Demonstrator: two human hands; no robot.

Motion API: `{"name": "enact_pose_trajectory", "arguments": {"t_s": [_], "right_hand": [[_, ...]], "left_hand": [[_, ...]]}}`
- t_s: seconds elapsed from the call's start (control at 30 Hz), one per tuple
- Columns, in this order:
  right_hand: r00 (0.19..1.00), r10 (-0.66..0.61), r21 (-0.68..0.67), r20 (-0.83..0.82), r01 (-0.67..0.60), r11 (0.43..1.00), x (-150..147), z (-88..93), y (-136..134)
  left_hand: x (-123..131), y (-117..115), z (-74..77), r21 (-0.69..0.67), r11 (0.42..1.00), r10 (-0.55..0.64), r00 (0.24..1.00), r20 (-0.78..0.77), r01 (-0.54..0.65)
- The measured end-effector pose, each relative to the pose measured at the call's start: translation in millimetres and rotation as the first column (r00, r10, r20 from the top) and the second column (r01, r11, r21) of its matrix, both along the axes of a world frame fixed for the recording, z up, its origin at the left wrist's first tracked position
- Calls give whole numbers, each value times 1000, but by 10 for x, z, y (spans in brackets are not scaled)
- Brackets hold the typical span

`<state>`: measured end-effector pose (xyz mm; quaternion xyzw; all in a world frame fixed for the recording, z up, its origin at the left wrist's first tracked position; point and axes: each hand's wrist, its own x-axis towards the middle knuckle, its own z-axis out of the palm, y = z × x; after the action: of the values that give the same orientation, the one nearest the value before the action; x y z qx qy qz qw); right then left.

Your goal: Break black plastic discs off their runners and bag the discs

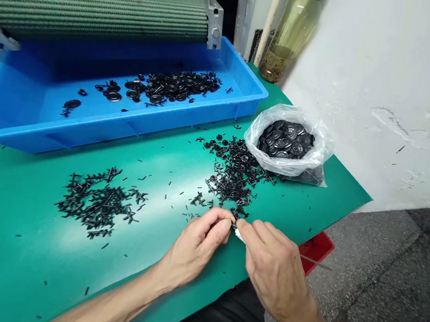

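Note:
My left hand (203, 239) pinches a small black plastic part (233, 225) between thumb and forefinger; the fingers hide most of it. Right beside it, my right hand (271, 264) is closed on a slim tool with a white section (239, 235) near the fingertips. A thin grey rod (315, 262) sticks out behind that hand, apparently the tool's other end. The tool's tip meets the part. Just beyond both hands lies a heap of small black plastic pieces (237, 171). A second pile of black branched sprues (97, 202) lies to the left.
A blue tray (126, 127) holding black discs and sprues stands under a green conveyor belt (100, 10). At the right are a clear plastic bag (306, 166) of black discs and a bottle (284, 50). Below the green table's (157, 273) right edge sits a red bin (319, 249).

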<state>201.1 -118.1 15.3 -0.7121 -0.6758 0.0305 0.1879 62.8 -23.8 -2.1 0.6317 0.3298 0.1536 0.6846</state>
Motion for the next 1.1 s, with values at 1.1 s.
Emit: {"name": "enact_pose_trajectory", "arguments": {"t_s": [1.1], "right_hand": [[896,-193,-132,-401,153,979,170,-138,452]], "left_hand": [[10,105,112,-326,932,218,964,151,-159]]}}
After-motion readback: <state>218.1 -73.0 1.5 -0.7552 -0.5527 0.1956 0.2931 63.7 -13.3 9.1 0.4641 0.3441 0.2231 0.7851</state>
